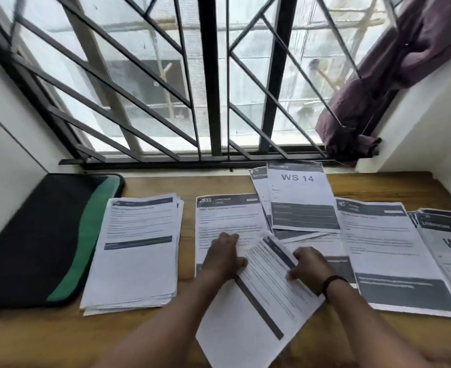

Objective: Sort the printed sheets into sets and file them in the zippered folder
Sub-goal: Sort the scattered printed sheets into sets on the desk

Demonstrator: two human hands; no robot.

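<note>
Thin printed sheets, a small bundle lying askew near the front edge of the surface, partly over the middle pile. Light, limp, likely to fan, slide and crease; best taken at the long edges, both sides squeezed inward, then tapped square. Left hand at the bundle's left edge, fingers curled over the paper and seemingly gripping it; right hand, dark band at the wrist, at the right edge, fingers bent down onto the top sheet, apparently pinching it too. Bundle between the two hands, touching both. Further out: a thicker stack to the left, "WS 14" sheets toward the back edge, more piles toward the right edge. Zippered folder, black and green, lying closed and flat at the left edge, well apart from both hands. Filing judged not yet begun.
</note>
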